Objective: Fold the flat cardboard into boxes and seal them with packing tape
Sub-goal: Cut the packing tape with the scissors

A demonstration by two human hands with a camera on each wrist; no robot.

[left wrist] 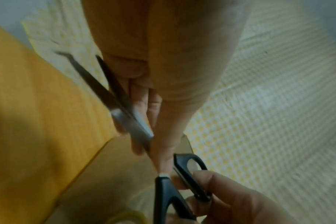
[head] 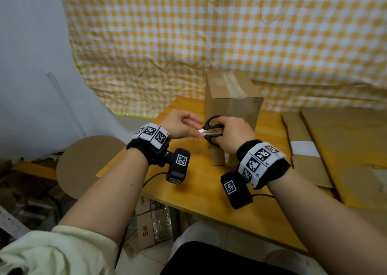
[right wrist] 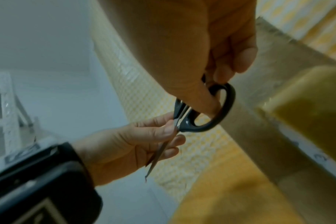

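Both hands meet over the yellow worktop [head: 201, 182], just in front of the near face of an upright cardboard box [head: 232, 103]. The right hand [head: 234, 134] is curled through the black handles of a pair of scissors [head: 211, 131], thumb in one loop and fingers in the other, so the blades point left toward the left hand [head: 180, 124]. The left hand's thumb and fingers are closed around the blades near the pivot, pinching them; in the left wrist view the two blades [left wrist: 113, 97] stand slightly apart at their tips.

The box stands on end just beyond the hands, its top flaps shut with a strip of tape [head: 232, 82] running along the seam. Flat cardboard sheets [head: 326, 149] lie on the right of the worktop, well apart from the hands; one carries a white label.

The right hand covers the lower near part of the box and most of the scissor handles in the head view. Whether any tape lies between the blades cannot be made out: both wrist views are soft and dim. In the right wrist view a yellowish blurred shape [right wrist: 305, 97] at the right edge is cut off and cannot be identified.
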